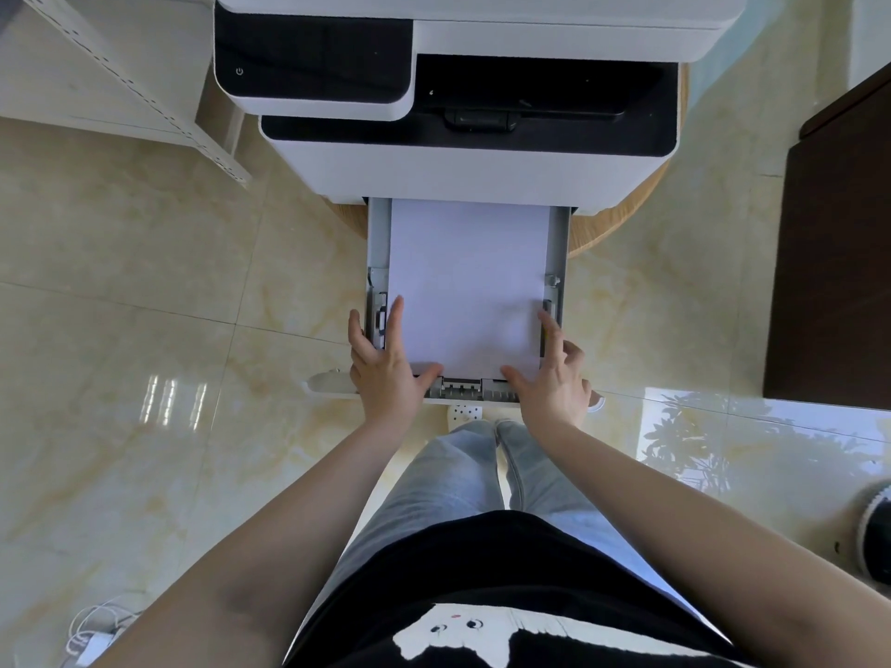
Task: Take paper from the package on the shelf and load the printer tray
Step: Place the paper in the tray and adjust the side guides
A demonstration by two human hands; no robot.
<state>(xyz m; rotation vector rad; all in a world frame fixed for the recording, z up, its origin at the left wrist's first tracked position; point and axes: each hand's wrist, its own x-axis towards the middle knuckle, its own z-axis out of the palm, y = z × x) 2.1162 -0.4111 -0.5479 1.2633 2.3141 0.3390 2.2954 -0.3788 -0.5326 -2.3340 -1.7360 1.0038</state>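
A white and black printer (458, 151) stands on a round wooden stand. Its grey tray (378, 243) is pulled out toward me. A stack of white paper (467, 277) lies flat inside the tray. My left hand (383, 368) rests on the stack's near left corner, fingers spread, thumb along the near edge and outer fingers over the tray's left side. My right hand (549, 378) presses the near right corner the same way, index finger along the right paper guide. The paper package is out of view.
A white metal shelf (144, 89) stands at the upper left. A dark brown cabinet (834, 262) is on the right. The floor is glossy beige tile (144, 330). Cables and a charger (91, 634) lie at the lower left; a round black and white object (872, 527) sits at the right edge.
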